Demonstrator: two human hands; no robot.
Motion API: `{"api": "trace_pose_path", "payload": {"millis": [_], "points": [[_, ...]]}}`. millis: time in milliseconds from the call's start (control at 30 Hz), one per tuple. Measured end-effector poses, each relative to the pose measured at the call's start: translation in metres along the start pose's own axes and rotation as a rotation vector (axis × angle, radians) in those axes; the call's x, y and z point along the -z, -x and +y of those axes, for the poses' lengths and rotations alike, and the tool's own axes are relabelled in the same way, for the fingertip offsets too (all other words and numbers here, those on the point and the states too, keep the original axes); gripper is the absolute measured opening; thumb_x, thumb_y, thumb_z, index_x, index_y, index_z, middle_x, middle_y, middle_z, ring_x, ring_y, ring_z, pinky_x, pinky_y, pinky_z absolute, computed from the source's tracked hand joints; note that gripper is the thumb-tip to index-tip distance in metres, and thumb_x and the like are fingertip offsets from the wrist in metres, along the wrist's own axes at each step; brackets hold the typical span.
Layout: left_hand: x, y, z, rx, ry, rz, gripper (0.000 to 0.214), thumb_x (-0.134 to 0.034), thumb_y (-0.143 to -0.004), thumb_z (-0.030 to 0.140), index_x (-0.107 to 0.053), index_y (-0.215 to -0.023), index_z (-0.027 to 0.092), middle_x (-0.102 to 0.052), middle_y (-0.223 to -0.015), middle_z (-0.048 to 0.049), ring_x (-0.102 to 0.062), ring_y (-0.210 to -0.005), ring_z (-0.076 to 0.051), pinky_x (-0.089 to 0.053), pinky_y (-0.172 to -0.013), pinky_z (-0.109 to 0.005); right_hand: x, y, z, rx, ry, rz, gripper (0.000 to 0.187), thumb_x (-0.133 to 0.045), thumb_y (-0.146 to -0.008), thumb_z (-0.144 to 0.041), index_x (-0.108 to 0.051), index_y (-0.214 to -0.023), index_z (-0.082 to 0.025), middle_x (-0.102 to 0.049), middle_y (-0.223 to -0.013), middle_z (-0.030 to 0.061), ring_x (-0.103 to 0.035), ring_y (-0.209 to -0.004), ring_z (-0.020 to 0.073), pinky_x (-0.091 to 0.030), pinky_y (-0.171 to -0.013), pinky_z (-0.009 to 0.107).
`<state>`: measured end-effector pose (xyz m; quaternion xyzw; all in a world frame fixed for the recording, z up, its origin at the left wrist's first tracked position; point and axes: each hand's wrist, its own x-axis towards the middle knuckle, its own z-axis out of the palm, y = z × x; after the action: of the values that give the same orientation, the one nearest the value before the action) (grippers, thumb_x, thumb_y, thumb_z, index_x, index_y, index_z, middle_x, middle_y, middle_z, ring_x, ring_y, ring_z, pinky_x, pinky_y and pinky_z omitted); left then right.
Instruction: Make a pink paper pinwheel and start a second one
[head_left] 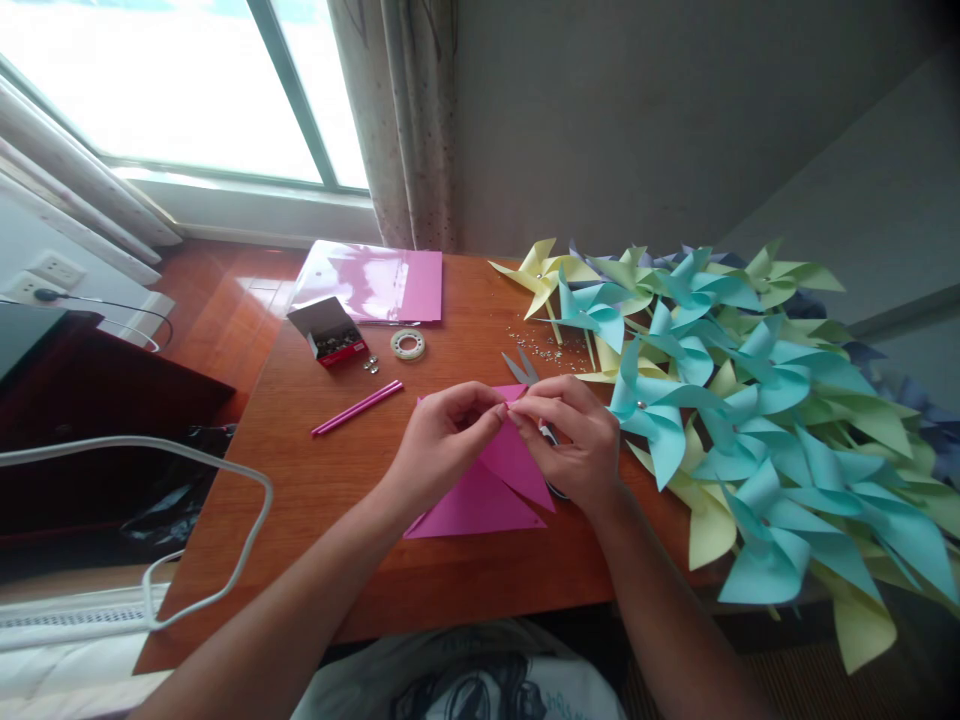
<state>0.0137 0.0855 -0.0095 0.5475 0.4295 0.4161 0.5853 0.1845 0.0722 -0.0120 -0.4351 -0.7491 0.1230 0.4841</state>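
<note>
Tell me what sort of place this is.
Probably a room in a home, its wooden table used for papercraft: a patterned curtain hangs beside the window, paper pinwheels crowd one side, and pink paper lies below the hands.

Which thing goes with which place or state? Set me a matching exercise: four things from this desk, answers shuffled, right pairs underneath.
Things:
1. Cut pink paper
2. Scissors
3. Red box
4. Pink sticks

Places or states:
A. Lid raised
B. Lying close together as a pair
C. Spread below both the left hand and the right hand
D. Blades apart, partly hidden by one hand

Right pairs: 1-C, 2-D, 3-A, 4-B
</note>
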Motion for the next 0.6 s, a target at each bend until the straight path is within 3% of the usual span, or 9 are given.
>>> {"api": "trace_pose_path", "payload": {"millis": [367,600], "points": [[0.0,0.003,0.011,0.068,0.088,0.023,0.024,-0.071,-0.083,0.037,-0.068,-0.08,0.014,-0.058,-0.067,0.0004,-0.046,-0.061,-0.01,-0.035,-0.055,-0.021,0.003,-0.001,-0.002,-0.021,0.012,-0.034,0.016,-0.066,-0.089,-0.016,-0.075,-0.098,-0.025,-0.067,-0.09,0.0063,-0.064,-0.083,0.0216,-0.055,-0.073,0.038],[-0.001,0.002,0.007,0.057,0.121,0.011,0.019,-0.074,-0.081,0.031,-0.07,-0.083,0.013,-0.063,-0.074,-0.0016,-0.052,-0.068,-0.012,-0.04,-0.061,-0.021,0.004,-0.001,-0.004,-0.09,-0.064,-0.024,0.015,-0.064,-0.09,-0.016,-0.076,-0.095,-0.023,-0.067,-0.09,0.0061,-0.064,-0.085,0.0214,-0.054,-0.077,0.038]]}}
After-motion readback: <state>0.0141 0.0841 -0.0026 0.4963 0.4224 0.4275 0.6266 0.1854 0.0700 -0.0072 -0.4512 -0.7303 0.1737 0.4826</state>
